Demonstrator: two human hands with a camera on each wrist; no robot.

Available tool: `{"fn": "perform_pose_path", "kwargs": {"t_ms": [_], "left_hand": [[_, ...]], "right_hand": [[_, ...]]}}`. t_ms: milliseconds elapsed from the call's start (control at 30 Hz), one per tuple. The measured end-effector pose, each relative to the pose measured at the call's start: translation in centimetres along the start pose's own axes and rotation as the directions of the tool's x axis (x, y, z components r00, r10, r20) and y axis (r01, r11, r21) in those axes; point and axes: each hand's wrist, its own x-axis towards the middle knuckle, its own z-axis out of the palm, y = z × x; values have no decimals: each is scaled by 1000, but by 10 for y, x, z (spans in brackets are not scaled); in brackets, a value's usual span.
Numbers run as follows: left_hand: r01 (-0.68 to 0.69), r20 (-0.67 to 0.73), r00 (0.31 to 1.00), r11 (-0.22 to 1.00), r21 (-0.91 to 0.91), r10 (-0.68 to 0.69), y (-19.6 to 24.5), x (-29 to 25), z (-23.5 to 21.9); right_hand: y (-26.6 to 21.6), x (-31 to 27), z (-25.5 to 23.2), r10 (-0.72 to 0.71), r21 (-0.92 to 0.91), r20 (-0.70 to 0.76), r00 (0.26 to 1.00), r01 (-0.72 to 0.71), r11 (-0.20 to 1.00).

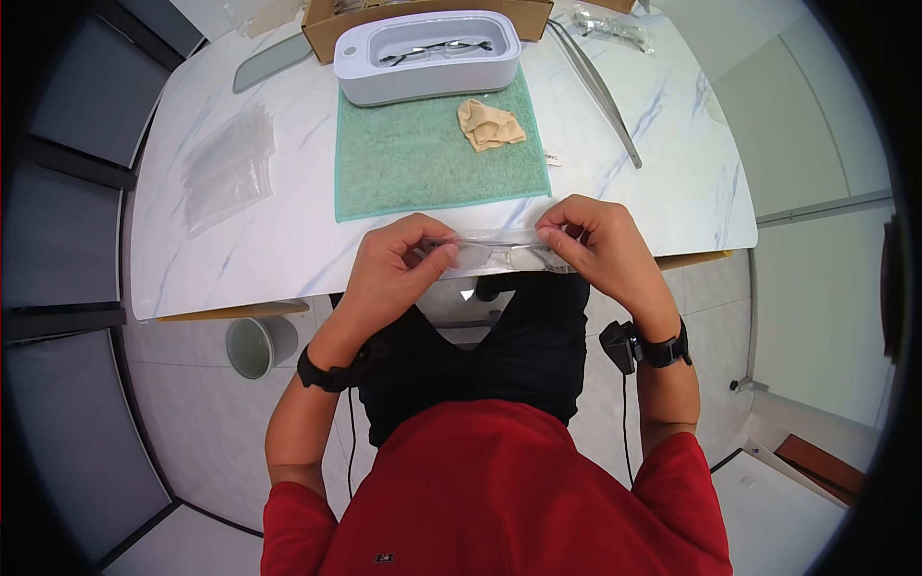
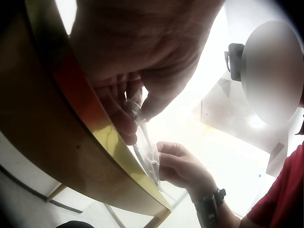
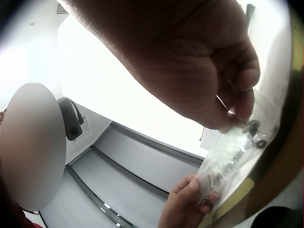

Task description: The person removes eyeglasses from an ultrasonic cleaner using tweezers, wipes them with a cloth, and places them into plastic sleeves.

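Note:
A pair of glasses in a clear plastic bag (image 1: 497,255) is stretched between the two hands at the table's near edge. The left hand (image 1: 399,264) pinches the bag's left end between thumb and fingers. At the other end, the right hand (image 1: 605,252) pinches the bag the same way. Through the film, a thin bridge and pale lenses show in the head view. The right wrist view shows the crinkled bag (image 3: 228,154) with dark parts of the frame inside, close to the right fingertips.
Behind the hands lies a green towel (image 1: 403,163) with a crumpled beige cloth (image 1: 492,126). A pale tub-shaped cleaner (image 1: 423,88) holds dark-armed glasses (image 1: 437,52). Clear bags (image 1: 229,168) lie left, long metal tweezers (image 1: 605,94) right. A bin (image 1: 252,348) stands on the floor.

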Motion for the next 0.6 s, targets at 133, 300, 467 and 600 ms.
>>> {"fn": "perform_pose_path", "kwargs": {"t_ms": [133,300,467,600], "left_hand": [[-7,-27,1000,1000,-30,6,-1,2,0],[-9,-38,999,1000,-28,8,-2,3,-1],[-13,-35,999,999,-29,12,-2,6,-2],[-13,-19,1000,1000,-20,13,-5,7,-5]], "right_hand": [[2,3,0,-21,2,-11,1000,21,1000],[2,7,0,-11,-25,2,1000,11,1000],[5,11,0,-15,-23,3,1000,15,1000],[9,13,3,-69,-28,-15,998,68,997]]}}
